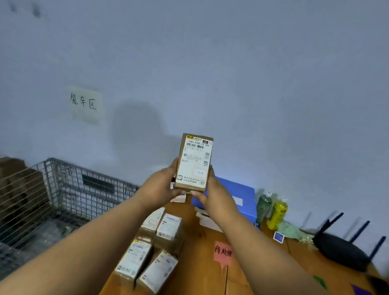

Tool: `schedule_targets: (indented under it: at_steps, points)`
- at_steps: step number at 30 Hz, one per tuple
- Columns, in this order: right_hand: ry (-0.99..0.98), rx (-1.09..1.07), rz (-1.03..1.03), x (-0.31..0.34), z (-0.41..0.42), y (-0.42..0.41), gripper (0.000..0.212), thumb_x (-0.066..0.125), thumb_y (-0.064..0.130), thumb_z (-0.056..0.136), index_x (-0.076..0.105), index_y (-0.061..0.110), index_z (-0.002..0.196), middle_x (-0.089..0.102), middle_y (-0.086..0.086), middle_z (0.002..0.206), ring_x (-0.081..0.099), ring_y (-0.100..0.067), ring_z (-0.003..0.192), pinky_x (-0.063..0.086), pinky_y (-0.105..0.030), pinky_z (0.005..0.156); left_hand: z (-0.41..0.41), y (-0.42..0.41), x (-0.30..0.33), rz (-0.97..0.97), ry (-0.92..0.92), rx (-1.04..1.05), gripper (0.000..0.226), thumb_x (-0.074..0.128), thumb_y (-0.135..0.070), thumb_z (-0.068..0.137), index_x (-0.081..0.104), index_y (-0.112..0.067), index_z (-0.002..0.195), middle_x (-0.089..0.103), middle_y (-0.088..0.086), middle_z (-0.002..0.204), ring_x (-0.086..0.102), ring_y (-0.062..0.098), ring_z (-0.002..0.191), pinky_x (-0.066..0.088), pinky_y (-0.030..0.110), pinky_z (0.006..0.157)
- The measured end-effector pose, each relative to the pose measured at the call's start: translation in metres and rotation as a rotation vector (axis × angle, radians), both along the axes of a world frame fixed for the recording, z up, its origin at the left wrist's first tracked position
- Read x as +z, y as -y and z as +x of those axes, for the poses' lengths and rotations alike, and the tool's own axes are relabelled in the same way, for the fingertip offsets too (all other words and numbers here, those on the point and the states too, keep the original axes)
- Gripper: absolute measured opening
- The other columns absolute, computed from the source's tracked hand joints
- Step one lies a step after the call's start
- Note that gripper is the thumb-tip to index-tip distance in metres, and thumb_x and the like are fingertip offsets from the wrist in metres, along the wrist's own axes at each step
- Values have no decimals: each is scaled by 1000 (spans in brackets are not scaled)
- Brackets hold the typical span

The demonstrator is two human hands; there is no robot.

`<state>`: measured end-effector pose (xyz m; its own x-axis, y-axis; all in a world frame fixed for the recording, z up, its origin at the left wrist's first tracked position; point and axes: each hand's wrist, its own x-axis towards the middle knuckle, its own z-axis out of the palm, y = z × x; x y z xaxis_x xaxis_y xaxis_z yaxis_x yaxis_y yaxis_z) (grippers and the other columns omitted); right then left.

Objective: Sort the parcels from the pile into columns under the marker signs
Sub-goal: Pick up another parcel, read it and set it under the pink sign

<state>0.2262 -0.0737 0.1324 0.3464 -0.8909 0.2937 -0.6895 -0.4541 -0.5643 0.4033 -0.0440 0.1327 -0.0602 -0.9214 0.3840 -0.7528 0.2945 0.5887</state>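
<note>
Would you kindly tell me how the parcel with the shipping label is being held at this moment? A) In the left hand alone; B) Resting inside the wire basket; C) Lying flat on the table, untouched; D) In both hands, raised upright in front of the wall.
D: the left hand and the right hand grip the lower end of the parcel, which stands upright, label facing the camera.

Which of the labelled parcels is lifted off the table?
The upright parcel gripped by the left hand and right hand; the other parcels lie flat on the table.
</note>
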Motion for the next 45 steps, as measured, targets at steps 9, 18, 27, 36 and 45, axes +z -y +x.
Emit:
schedule_targets:
  at_steps: [9, 18, 27, 36, 45]
  points:
    - [52, -65, -217, 92, -96, -48, 81, 67, 28, 88, 15, 36, 149, 54, 10, 140, 57, -13, 120, 46, -22, 79, -94, -19, 80, -184, -104, -112, 88, 72, -23, 84, 15, -44, 148, 60, -11, 130, 55, -3, 96, 40, 5, 73]
    - [-3, -138, -309, 99, -150, -81, 88, 68, 33, 88, 6, 37, 151, 47, 12, 146, 54, -14, 123, 45, -22, 81, -140, -43, 91, -253, -45, -148, 94, 71, -25, 85, 5, -44, 150, 57, -9, 136, 58, 9, 118, 48, 26, 90]
    - [28, -130, -294, 88, -162, -88, 84, 67, 33, 88, 9, 37, 150, 47, 14, 146, 54, -13, 123, 50, -28, 84, -155, -47, 81, -210, -60, -162, 97, 72, -23, 84, 5, -44, 150, 57, -11, 136, 59, 8, 116, 49, 28, 91]
    - [35, -138, -206, 70, -159, -75, 83, 66, 33, 89, 10, 36, 151, 47, 12, 146, 54, -15, 124, 47, -24, 83, -152, -34, 63, -137, -21, -126, 94, 73, -26, 83, 10, -40, 150, 55, -7, 138, 54, 15, 123, 47, 26, 91]
    - [-89, -203, 93, 23, -149, -36, 76, 69, 34, 87, 24, 25, 148, 57, 3, 137, 58, -20, 119, 48, -31, 91, -146, 0, 21, 160, 47, -117, 83, 77, -32, 78, 30, -31, 147, 61, -4, 131, 59, 19, 115, 51, 29, 90]
